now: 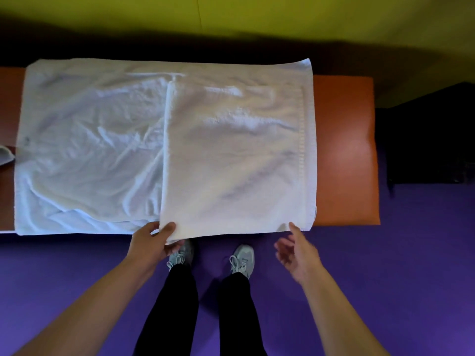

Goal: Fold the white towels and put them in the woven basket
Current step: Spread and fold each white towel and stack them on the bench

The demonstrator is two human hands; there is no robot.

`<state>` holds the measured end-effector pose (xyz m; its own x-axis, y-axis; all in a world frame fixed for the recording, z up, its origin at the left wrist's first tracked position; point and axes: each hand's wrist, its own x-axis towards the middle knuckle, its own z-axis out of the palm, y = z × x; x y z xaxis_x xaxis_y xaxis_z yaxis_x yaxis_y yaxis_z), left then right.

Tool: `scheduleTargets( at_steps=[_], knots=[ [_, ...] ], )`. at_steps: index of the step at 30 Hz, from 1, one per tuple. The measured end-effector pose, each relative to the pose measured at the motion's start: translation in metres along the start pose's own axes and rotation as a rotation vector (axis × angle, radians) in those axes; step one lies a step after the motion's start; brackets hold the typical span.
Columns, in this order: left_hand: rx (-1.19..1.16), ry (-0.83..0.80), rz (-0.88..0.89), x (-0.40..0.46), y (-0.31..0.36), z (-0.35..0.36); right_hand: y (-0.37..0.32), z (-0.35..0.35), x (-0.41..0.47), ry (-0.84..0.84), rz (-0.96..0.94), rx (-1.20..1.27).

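Observation:
A large white towel (87, 140) lies spread over an orange padded bench (344, 150). A folded part of white towel (231, 155) lies on its right half, with its near edge hanging slightly over the bench front. My left hand (151, 242) pinches the folded part's near left corner, thumb on top and fingers underneath. My right hand (295, 249) is at the near right corner with fingers spread; the thumb tip touches the towel edge and nothing is gripped. No woven basket is in view.
The bench's bare orange end extends to the right of the towels. A purple floor (398, 253) lies in front, where my legs and grey shoes (241, 258) stand. A yellow-green wall is behind the bench. A small pale object (5, 155) shows at the left edge.

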<state>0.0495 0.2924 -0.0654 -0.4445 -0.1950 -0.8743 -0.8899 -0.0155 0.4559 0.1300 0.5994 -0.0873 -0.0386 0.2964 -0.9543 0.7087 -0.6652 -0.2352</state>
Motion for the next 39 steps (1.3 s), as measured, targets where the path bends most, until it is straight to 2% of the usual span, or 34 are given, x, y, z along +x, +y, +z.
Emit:
scheduleTargets(
  at_steps=[2, 4, 7, 11, 13, 19, 22, 24, 28, 33, 36, 39],
  knots=[
    [-0.098, -0.039, -0.041, -0.006, 0.002, 0.001, 0.016, 0.015, -0.017, -0.243, 0.149, -0.062],
    [-0.152, -0.065, -0.056, -0.012, 0.004, 0.003, 0.033, 0.038, -0.031, -0.463, 0.215, -0.099],
    [-0.217, -0.08, -0.065, -0.017, 0.009, 0.004, 0.052, 0.082, -0.052, -0.635, 0.28, 0.014],
    [-0.203, -0.092, -0.035, -0.022, 0.018, -0.001, 0.049, 0.12, -0.055, -0.521, 0.212, 0.52],
    [-0.14, -0.084, 0.011, -0.023, 0.021, -0.006, 0.035, 0.12, -0.05, -0.429, 0.122, 0.663],
    [0.087, -0.016, 0.16, -0.024, 0.022, -0.017, -0.004, 0.058, -0.016, 0.049, -0.106, 0.559],
    [0.25, -0.009, 0.182, -0.029, 0.011, -0.016, -0.011, 0.03, -0.013, 0.181, -0.23, 0.441],
    [0.354, -0.01, 0.175, -0.033, 0.0, -0.016, -0.008, 0.019, -0.018, 0.207, -0.315, 0.381],
    [0.346, 0.022, 0.12, -0.044, -0.016, -0.018, 0.007, 0.006, -0.028, 0.241, -0.403, 0.309],
    [0.079, 0.084, 0.198, -0.048, 0.013, -0.018, -0.021, 0.01, -0.039, 0.329, -0.527, 0.29],
    [-0.103, 0.044, 0.243, -0.046, 0.05, -0.009, -0.064, 0.031, -0.047, 0.208, -0.604, 0.347],
    [-0.31, 0.055, 0.179, -0.029, 0.091, 0.004, -0.112, 0.056, -0.051, 0.036, -0.606, 0.363]
  ],
)
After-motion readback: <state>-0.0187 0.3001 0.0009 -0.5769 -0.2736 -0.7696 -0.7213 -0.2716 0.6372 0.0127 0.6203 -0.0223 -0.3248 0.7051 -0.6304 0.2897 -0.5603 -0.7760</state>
